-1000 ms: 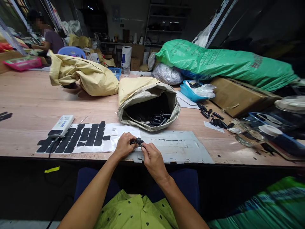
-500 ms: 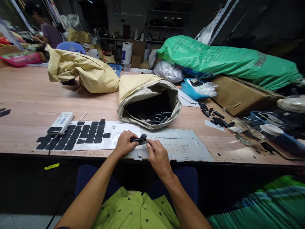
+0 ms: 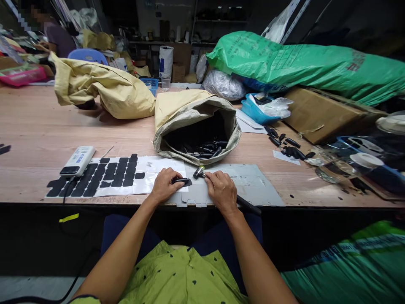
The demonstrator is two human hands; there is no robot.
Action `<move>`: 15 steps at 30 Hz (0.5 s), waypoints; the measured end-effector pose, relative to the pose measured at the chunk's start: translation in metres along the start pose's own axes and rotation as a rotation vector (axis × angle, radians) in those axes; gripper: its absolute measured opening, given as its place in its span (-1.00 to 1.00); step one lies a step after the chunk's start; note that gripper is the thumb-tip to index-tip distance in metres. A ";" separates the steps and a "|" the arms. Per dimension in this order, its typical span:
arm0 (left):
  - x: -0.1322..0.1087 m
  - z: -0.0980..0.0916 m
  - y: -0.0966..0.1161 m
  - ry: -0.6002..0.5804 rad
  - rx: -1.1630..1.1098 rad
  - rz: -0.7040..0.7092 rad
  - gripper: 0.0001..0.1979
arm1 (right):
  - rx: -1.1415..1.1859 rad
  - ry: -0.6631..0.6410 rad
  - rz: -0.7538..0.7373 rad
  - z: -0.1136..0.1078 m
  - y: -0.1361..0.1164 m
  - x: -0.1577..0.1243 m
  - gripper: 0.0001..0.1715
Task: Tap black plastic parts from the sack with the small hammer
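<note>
My left grip (image 3: 164, 185) is pinched on a slim, glossy black piece (image 3: 181, 180) low over a flat grey sheet (image 3: 253, 183) at the tabletop's (image 3: 303, 185) front edge; my right grip (image 3: 223, 192) is clamped around the thin shaft of a small hammer with a dark, metal-banded head and black handle (image 3: 199, 172). The head stands apart from the piece, and I judge that a stray swing could catch my left fingertips, since they sit so near. The piece looks slick, so a glancing knock might skid it out of the pinch. The open, beige-and-grey sack full of black pieces (image 3: 164, 141) lies just beyond, where its loose rim could foul the hammer head. Further left, a black cable (image 3: 66, 190) drops over the edge; a snag there could drag the white plastic box (image 3: 79, 157) across the rounded black squares (image 3: 91, 181). That box carries blue print too small for me to read. Farthest out, the long green plastic sack (image 3: 303, 63) bears dark printing and red characters, and I can't make out either.
</note>
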State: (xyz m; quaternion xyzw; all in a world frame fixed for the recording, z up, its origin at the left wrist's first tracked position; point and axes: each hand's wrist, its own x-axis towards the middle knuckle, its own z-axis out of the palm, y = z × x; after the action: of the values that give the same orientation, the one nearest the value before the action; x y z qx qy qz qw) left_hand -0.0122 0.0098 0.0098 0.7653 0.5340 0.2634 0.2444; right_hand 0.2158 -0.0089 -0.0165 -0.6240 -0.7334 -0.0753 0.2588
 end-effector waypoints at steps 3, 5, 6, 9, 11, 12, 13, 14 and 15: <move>0.000 -0.001 -0.001 -0.029 0.021 0.040 -0.85 | 0.014 0.000 0.022 0.002 -0.001 -0.002 -0.74; 0.000 -0.001 -0.002 -0.045 0.030 0.058 -0.83 | 0.010 -0.005 0.023 0.002 -0.001 -0.002 -0.75; 0.000 -0.001 -0.002 -0.052 0.034 0.064 -0.82 | 0.008 -0.006 0.023 0.001 -0.001 -0.001 -0.75; -0.003 -0.002 -0.002 -0.082 0.040 0.087 -0.80 | 0.007 -0.004 0.029 0.000 -0.002 -0.001 -0.75; -0.007 -0.003 0.000 -0.125 0.040 0.114 -0.81 | 0.008 -0.007 0.033 -0.001 -0.003 -0.001 -0.74; -0.010 -0.003 0.001 -0.148 0.035 0.131 -0.82 | 0.009 -0.010 0.036 -0.001 -0.003 -0.001 -0.75; -0.012 -0.004 0.002 -0.166 0.027 0.148 -0.84 | 0.009 -0.014 0.039 -0.002 -0.004 -0.001 -0.75; -0.015 -0.005 0.003 -0.178 0.018 0.161 -0.85 | 0.010 -0.018 0.041 -0.002 -0.004 -0.001 -0.75; -0.017 -0.005 0.003 -0.184 0.008 0.169 -0.86 | 0.010 -0.020 0.043 -0.003 -0.005 -0.001 -0.75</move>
State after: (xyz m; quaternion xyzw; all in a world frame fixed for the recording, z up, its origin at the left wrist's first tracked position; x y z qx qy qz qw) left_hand -0.0181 -0.0070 0.0131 0.8295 0.4442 0.2094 0.2662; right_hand 0.2123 -0.0116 -0.0134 -0.6391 -0.7227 -0.0601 0.2561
